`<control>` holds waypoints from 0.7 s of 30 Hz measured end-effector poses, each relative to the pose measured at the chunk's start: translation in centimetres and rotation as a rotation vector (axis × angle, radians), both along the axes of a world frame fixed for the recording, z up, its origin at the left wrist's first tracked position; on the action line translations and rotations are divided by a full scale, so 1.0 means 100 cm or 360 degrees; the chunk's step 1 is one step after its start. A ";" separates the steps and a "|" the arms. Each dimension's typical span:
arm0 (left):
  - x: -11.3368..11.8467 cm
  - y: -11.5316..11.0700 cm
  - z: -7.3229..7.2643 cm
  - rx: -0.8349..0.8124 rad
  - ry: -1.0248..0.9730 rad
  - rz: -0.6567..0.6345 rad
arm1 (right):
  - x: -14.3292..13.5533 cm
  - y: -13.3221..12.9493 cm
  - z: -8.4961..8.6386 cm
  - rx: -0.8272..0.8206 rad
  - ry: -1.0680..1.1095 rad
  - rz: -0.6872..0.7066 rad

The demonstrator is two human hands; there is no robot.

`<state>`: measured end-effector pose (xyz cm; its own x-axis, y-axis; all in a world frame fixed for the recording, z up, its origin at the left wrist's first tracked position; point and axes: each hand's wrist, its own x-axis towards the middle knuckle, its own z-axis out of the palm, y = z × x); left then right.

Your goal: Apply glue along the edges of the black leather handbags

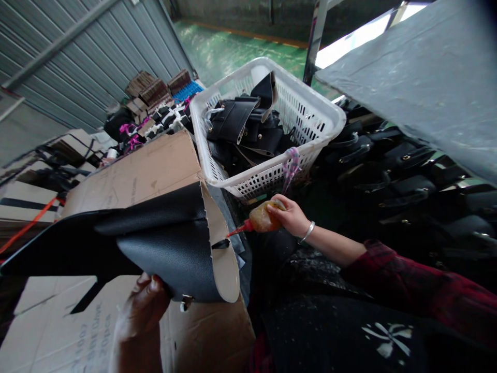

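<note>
My left hand [146,303] grips the lower edge of a black leather bag piece [166,254], its fingers closed on it. The piece is folded over, and its pale inner side [223,269] shows along the right edge. A metal clasp [186,300] hangs at its bottom edge. In my right hand [293,215] is a soft squeeze bottle [266,217] of amber liquid, tilted to the left. Its red nozzle [239,227] points at the pale edge of the bag piece; I cannot tell whether the tip touches it.
Flattened cardboard [205,331] lies under the bag piece. Behind it stands a white plastic basket [267,168] holding black leather pieces. Several black bags [407,171] fill the right side beneath a grey sheet-covered surface [419,77]. Stacked parts [151,98] are at back left.
</note>
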<state>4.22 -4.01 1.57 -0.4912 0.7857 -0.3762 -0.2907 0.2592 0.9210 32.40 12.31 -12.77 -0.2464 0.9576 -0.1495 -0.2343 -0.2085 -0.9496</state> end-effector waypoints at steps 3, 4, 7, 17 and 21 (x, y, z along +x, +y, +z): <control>-0.001 -0.001 -0.001 -0.0059 0.0052 0.0039 | 0.002 -0.002 -0.003 -0.0022 -0.0016 -0.0009; -0.002 -0.001 -0.001 -0.0081 0.0061 0.0038 | 0.003 0.000 -0.004 -0.0004 -0.0043 -0.0048; -0.003 -0.002 -0.001 -0.0115 0.0078 0.0020 | 0.004 0.006 -0.002 0.0090 -0.0119 -0.0221; 0.006 0.002 0.004 -0.0111 0.0088 -0.0027 | -0.004 0.004 0.001 -0.0016 -0.0025 -0.0134; 0.007 0.003 0.004 -0.0065 0.0060 -0.0020 | 0.000 -0.007 -0.006 -0.0138 0.0032 -0.0026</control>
<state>4.89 -3.75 2.01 -0.4960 0.7760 -0.3896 -0.2527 0.3002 0.9198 32.44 11.64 -13.35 -0.2349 0.9452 -0.2269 -0.2570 -0.2855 -0.9233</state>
